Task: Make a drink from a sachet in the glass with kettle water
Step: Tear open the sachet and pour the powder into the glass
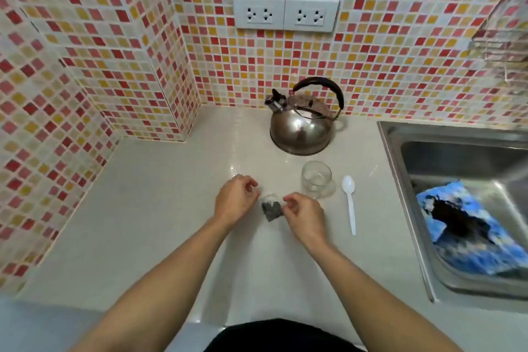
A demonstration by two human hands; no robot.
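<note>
A small clear sachet (271, 207) with dark contents sits between my two hands over the white counter (160, 223). My left hand (235, 198) pinches its left top edge and my right hand (304, 216) pinches its right edge. An empty clear glass (316, 182) stands upright just behind my right hand. A white plastic spoon (350, 203) lies on the counter to the right of the glass. A steel kettle (303, 120) with a black handle stands farther back near the tiled wall, its spout pointing left.
A steel sink (445, 151) fills the right side, holding a blue and black cloth (468, 226). Tiled walls close the back and left, with a corner column (148, 66) jutting out. Two double sockets (285, 14) sit on the back wall.
</note>
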